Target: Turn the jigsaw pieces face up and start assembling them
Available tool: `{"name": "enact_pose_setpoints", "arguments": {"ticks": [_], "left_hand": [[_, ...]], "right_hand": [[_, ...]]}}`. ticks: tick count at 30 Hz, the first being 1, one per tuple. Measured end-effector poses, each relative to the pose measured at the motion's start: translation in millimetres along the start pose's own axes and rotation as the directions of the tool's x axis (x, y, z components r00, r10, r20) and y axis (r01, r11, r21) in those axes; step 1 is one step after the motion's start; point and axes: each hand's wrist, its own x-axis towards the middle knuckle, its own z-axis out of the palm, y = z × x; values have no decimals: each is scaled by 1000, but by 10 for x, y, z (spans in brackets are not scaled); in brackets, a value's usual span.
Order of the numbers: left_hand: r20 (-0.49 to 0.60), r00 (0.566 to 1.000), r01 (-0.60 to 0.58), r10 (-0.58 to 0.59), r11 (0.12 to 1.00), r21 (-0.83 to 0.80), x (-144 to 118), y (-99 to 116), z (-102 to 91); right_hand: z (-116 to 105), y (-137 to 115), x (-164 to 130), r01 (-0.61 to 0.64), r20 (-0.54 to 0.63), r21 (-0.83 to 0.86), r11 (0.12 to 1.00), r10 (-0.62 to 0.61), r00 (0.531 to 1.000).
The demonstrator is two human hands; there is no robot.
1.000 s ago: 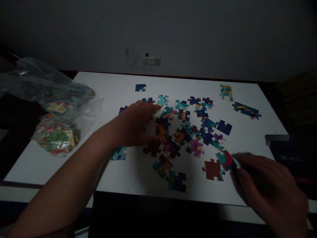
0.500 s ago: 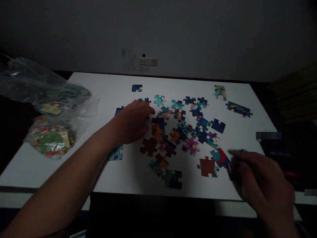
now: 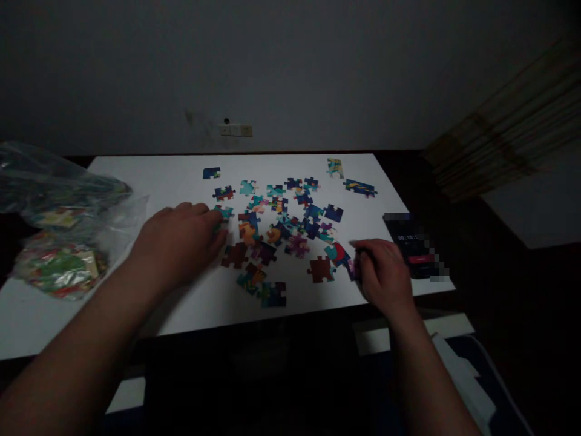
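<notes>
Now I see my left hand [image 3: 179,242] lying flat on the white table [image 3: 149,175], fingers close together, tips touching a teal puzzle piece [image 3: 224,212] at the left edge of the puzzle pieces [image 3: 281,227]. My right hand [image 3: 384,275] rests by the table's right edge, fingers curled on a small purple piece [image 3: 351,268], next to a brown piece [image 3: 321,269]. A dark phone [image 3: 408,242] lies just beside it, and plastic bags [image 3: 59,230] sit far left

both bare forearms reach forward from the bottom corners. left hand [image 3: 179,242] lies palm down, fingers loosely curled and pointing right. right hand [image 3: 384,272] is lower, knuckles up, fingers curled in toward the left.
</notes>
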Motion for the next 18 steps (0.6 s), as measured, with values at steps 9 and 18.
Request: {"name": "enact_pose_setpoints", "arguments": {"ticks": [9, 18], "left_hand": [[-182, 943, 247, -277, 954, -170, -582, 745, 497], [-378, 881, 183, -284, 942, -281, -694, 715, 615]], "right_hand": [[51, -81, 77, 9, 38, -62, 998, -7, 999], [63, -357, 221, -142, 127, -155, 978, 162, 979]]}}
